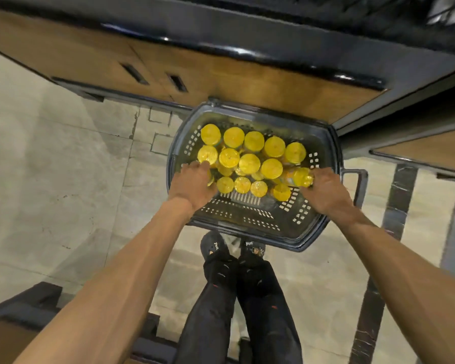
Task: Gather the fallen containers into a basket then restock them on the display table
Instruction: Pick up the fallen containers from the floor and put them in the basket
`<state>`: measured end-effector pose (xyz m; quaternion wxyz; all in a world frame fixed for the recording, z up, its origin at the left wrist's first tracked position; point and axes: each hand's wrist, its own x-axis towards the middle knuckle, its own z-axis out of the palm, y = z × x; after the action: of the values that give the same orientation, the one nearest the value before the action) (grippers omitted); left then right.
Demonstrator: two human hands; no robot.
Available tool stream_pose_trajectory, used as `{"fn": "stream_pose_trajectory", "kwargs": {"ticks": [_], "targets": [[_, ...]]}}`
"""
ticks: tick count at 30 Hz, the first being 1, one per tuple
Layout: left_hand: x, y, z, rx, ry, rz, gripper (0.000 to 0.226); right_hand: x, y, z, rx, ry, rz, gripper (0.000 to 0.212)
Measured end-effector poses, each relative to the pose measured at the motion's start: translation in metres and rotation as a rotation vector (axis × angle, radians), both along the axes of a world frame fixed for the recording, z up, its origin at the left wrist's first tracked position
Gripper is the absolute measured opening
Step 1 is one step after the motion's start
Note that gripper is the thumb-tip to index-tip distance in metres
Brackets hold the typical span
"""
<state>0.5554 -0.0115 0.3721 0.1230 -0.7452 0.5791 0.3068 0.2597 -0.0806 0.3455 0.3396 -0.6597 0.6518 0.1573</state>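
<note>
- The left hand (192, 183) is lowered into the left side of the basket (310, 232), with its fingers laid over the yellow-lidded containers (249, 164). The fingers are blurred, so it cannot be told whether anything is gripped.
- The right hand (326, 190) is placed at the basket's right side, its fingers curled round a tilted container (301, 177) that lies against the others.
- The containers are packed upright in close rows in the far part of the basket, their round yellow lids turned upward.
- The basket, of dark perforated plastic, is set on the pale tiled floor (63, 179), just before a wood-fronted counter (247, 80) with a dark top.
</note>
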Motion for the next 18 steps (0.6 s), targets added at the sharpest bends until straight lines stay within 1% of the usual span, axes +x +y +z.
{"fn": "stream_pose_trajectory", "kwargs": {"ticks": [3, 4, 8, 13, 16, 18], "targets": [[-0.014, -0.016, 0.057, 0.025, -0.042, -0.071, 0.045, 0.007, -0.002, 0.064, 0.025, 0.078, 0.095, 0.039], [-0.020, -0.021, 0.078, 0.019, -0.056, -0.094, 0.045, 0.008, -0.001, 0.084, 0.017, 0.090, 0.106, 0.037], [-0.041, -0.037, 0.154, -0.057, -0.103, -0.224, 0.047, 0.005, 0.005, 0.158, -0.032, 0.149, 0.168, 0.043], [-0.065, -0.043, 0.228, -0.146, -0.086, -0.342, 0.047, -0.006, 0.021, 0.234, -0.091, 0.154, 0.111, 0.044], [-0.080, -0.034, 0.257, -0.144, -0.101, -0.489, 0.048, -0.013, 0.034, 0.269, -0.116, 0.144, 0.052, 0.044], [-0.089, -0.026, 0.272, -0.159, -0.104, -0.590, 0.043, -0.019, 0.047, 0.288, -0.137, 0.147, -0.008, 0.046]]}}
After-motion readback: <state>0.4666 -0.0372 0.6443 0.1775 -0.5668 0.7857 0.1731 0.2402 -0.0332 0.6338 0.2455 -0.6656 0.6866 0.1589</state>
